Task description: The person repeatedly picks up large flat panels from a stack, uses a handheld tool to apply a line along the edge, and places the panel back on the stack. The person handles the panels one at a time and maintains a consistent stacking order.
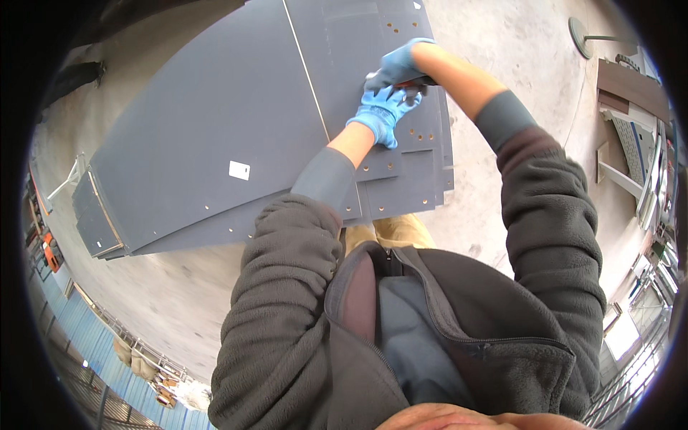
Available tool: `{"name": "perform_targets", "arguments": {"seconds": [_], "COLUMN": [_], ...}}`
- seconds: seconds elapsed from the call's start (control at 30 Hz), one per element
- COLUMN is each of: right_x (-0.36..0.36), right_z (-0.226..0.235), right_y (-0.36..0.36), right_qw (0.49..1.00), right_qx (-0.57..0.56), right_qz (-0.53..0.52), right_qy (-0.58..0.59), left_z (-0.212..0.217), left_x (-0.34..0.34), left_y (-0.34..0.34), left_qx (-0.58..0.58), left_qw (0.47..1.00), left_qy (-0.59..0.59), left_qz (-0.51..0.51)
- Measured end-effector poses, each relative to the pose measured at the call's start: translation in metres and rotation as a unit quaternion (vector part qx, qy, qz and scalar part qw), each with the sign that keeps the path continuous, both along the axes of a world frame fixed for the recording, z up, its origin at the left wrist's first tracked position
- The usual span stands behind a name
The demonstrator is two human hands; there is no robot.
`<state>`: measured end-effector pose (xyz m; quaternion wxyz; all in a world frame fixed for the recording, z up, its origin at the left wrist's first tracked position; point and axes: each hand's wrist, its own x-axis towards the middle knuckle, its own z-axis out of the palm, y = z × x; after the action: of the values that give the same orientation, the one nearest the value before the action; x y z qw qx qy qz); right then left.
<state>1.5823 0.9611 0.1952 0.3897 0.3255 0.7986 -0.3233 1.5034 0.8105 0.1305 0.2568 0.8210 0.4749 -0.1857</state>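
A large dark grey panel stack lies in front of me, with a pale seam across it and several small holes along its right and near edges. My left hand, in a blue glove, rests on the right part of the panel with its fingers spread. Just beyond it, my gloved right hand is closed around a dark hand tool with an orange part. The left fingers lie close against this tool, and the hands hide most of it, so its exact kind does not show.
A white rectangular label sits on the panel. Pale concrete floor surrounds it. A round stand base is at the far right, near stacked boards and metal parts. A person's dark-clad leg shows at the far left.
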Motion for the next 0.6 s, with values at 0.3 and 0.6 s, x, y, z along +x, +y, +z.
{"name": "perform_targets", "arguments": {"seconds": [0.3,0.6], "right_x": [0.135,0.181], "right_z": [0.03,-0.006], "right_y": [-0.13,-0.138], "right_qw": [0.923,0.859], "right_qx": [-0.235,-0.037], "right_qz": [-0.224,-0.504], "right_qy": [-0.208,-0.088], "left_z": [0.002,0.002], "left_x": [0.002,0.0], "left_y": [-0.004,-0.006], "left_qx": [0.006,0.01], "left_qw": [1.0,1.0], "left_qy": [-0.003,0.016], "left_qz": [-0.007,-0.025]}}
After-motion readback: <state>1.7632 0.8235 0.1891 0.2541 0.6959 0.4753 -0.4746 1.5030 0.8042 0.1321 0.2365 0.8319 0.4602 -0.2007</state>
